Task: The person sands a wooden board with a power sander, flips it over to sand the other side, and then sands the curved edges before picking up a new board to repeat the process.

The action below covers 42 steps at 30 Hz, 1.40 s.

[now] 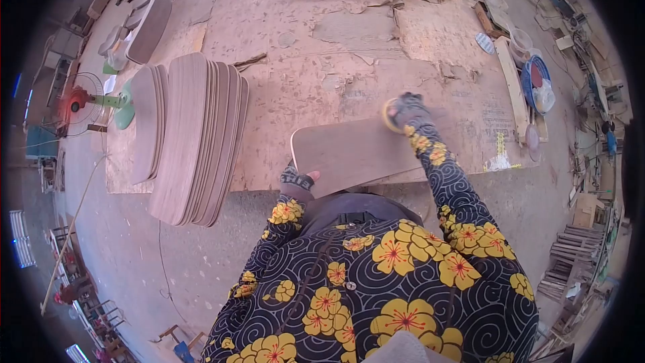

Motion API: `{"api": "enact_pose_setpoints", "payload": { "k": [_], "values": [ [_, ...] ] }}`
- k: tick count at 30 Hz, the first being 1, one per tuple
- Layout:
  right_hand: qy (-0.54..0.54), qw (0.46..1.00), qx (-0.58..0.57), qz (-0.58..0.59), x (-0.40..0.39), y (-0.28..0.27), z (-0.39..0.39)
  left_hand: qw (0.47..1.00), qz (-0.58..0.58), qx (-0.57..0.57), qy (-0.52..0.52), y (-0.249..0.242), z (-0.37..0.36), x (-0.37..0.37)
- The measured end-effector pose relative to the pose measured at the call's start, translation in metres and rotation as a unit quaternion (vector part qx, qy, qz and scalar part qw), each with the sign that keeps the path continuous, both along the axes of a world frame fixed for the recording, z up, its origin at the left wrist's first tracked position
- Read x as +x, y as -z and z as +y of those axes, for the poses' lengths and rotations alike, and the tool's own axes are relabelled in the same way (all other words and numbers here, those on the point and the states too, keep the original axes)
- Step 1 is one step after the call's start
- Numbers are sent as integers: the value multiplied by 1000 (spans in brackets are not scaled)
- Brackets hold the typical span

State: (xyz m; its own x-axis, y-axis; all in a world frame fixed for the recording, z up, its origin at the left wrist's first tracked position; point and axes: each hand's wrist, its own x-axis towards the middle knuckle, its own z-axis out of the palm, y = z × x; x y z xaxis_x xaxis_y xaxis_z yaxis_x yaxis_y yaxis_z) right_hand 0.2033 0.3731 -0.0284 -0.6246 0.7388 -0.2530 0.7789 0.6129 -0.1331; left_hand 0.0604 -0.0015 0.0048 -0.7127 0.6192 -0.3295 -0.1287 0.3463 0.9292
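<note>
Basically, head view: board [353, 153] lies on the desk [282, 87] at its near edge, by the person's waist. Left hand [297, 180] is clamped on its left end, thumb on top, probably to stop it sliding; fingers underneath can't be seen. Right hand [408, 107] is closed on a round pad [388, 115] at the far-right edge, blurry. Board stack [191, 141] sits left, presumably for easy reach.

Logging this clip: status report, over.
Left grip on board, left end. Right grip holding round yellow-edged tool at board's far edge. Stacked boards to the left, apart from it.
</note>
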Motion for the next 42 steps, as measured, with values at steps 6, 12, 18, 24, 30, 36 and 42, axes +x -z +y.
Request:
{"api": "enact_pose_setpoints", "payload": {
  "k": [6, 12, 18, 24, 30, 36, 42],
  "values": [
    [51, 998, 37, -10, 77, 4, 17, 999, -29, -9, -21, 10, 9, -7],
    [12, 993, -21, 117, 58, -45, -109, 994, -20, -107, -25, -14, 18, -15],
    [163, 978, -41, 125, 86, -48, -100, 990, -82, -92, -73, -10, 19, -25],
    [178, 979, -11, 102, 117, -27, -60, 989, -65, -91, -101, -34, 37, -19],
    [280, 949, -51, 133, 127, -66, -68, 976, -70, -181, -96, -39, 49, -37],
    [299, 941, -31, 152, 143, -35, -48, 976, -25, -208, -68, -34, 54, -56],
    [303, 942, -44, 139, 135, -24, -50, 959, -22, -271, -81, -40, 60, -61]
  ]
}}
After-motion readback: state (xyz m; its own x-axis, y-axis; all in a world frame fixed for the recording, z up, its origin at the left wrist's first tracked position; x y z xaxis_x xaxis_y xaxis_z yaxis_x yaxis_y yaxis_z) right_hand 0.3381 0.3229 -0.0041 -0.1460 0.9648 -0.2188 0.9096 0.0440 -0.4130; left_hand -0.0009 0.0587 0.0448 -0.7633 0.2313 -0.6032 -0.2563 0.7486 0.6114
